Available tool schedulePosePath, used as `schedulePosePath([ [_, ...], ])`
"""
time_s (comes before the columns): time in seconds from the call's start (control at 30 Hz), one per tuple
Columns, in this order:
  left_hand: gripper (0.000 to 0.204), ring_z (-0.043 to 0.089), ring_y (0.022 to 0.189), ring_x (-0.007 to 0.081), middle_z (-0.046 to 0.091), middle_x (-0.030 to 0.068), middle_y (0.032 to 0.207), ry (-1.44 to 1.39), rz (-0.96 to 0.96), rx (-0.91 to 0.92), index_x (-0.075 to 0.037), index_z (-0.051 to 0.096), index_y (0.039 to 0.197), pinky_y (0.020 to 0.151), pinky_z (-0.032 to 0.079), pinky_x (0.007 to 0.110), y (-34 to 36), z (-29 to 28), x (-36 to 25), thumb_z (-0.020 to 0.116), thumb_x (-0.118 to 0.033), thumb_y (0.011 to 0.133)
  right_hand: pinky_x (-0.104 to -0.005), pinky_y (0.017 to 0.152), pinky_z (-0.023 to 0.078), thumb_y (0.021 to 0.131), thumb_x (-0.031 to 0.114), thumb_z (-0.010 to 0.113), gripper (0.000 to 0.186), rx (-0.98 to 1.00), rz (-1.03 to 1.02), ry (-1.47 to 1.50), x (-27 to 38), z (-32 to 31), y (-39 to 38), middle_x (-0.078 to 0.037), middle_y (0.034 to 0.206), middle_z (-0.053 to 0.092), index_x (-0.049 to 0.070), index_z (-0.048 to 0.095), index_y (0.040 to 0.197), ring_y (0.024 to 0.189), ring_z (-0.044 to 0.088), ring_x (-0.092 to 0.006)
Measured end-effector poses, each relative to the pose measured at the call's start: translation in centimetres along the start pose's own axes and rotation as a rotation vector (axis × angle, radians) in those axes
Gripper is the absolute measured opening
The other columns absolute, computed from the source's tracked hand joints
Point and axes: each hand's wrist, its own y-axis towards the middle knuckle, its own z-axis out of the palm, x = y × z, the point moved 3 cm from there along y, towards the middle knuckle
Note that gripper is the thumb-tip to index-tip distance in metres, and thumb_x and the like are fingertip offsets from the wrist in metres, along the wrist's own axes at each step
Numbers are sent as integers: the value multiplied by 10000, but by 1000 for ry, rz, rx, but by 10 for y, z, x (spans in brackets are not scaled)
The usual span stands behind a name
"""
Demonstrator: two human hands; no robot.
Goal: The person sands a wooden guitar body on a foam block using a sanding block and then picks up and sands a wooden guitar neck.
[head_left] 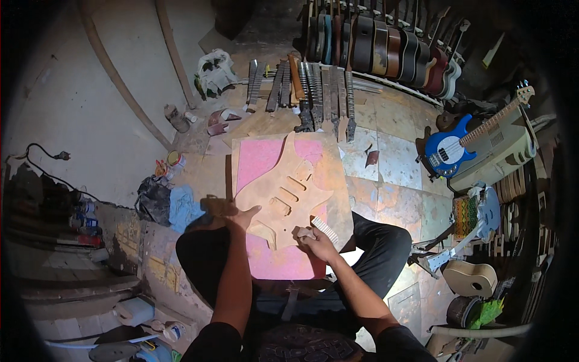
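Tiled workshop floor fills the frame, and at its centre your unfinished wooden guitar body (283, 193) lies on a pink-faced board (265, 256) across your lap, long axis running from lower left to upper right. Your left hand (240, 216) presses flat on its lower-left edge. Your right hand (313, 238), just right of the body, is curled around a small sanding block (324, 229).

Small pale block (305, 233) half-hidden under right hand (318, 242) fingers.
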Motion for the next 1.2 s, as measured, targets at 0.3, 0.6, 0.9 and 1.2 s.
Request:
schedulePosePath([
  [0.3, 797, 684, 962, 347, 714, 207, 1054, -416, -84, 106, 55, 626, 1132, 899, 546, 445, 12, -2, 14, 994, -488, 680, -294, 675, 507, 949, 151, 636, 227, -85, 154, 164, -4, 4, 7, -44, 910, 667, 27, 676, 1135, 742, 612, -129],
  [0.6, 580, 568, 816, 169, 602, 44, 881, -471, -102, -22, -32, 551, 983, 776, 509, 349, 12, -54, -43, 999, -294, 724, -414, 838, 624, 904, 113, 589, 268, -59, 118, 447, 1, -14, -5, -130, 1058, 699, 6, 652, 1141, 906, 702, -230],
  [0.9, 497, 604, 963, 203, 609, 75, 1066, -716, 244, -173, -53, 615, 1236, 854, 521, 353, -77, -205, -186, 866, -48, 807, -543, 960, 605, 887, 164, 581, 465, 145, 94, 698, 37, 3, -5, -170, 1236, 679, -7, 620, 1318, 1097, 713, -327],
  [1.2, 544, 576, 1220, 344, 545, 188, 1302, -512, 411, -29, -78, 596, 1341, 1038, 489, 435, -75, -216, -233, 774, -37, 829, -382, 768, 612, 957, 301, 587, 417, 294, 193, 723, 17, 24, 18, -94, 1069, 742, 63, 669, 1290, 898, 752, -249],
])
